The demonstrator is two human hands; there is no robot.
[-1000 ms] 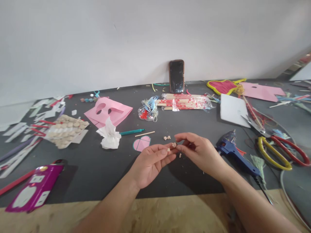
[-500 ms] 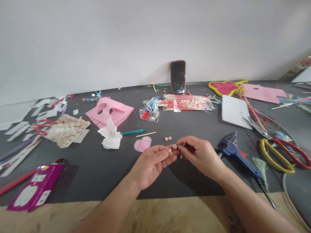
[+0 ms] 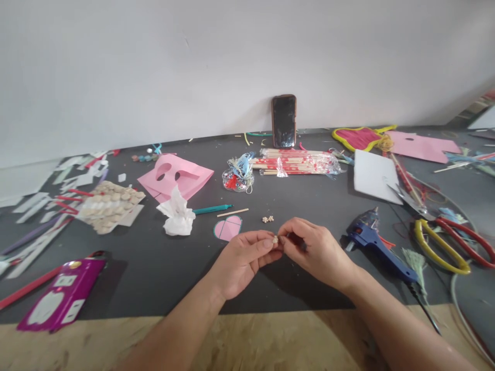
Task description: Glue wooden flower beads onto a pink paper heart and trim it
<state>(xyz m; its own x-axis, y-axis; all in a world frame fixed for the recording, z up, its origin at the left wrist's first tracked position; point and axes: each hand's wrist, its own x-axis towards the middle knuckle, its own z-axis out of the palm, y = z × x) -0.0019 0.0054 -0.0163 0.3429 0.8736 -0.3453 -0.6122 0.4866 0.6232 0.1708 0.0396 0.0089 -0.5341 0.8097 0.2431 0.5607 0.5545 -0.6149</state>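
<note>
My left hand point(image 3: 243, 257) and my right hand point(image 3: 317, 252) meet above the dark mat point(image 3: 116, 288), their fingertips pinching a tiny beige cluster of beads point(image 3: 275, 239) from both sides. Most of the cluster is hidden by my fingers, so its shape is hard to make out. A similar small cluster point(image 3: 267, 219) lies on the mat just beyond my fingertips, not touching them. To the left of my hands is a pink paper heart point(image 3: 227, 228).
A blue glue gun point(image 3: 377, 245) and yellow-and-red handled scissors point(image 3: 441, 245) lie to the right. Ahead are a crumpled tissue point(image 3: 176, 219), pink cut paper point(image 3: 174, 178), wrapped wooden sticks point(image 3: 296, 162) and a phone point(image 3: 283, 121) leaning on the wall.
My hands have drawn closer together around the tiny cluster. The separate bead at my left fingertips and the small bit on the mat below no longer show.
</note>
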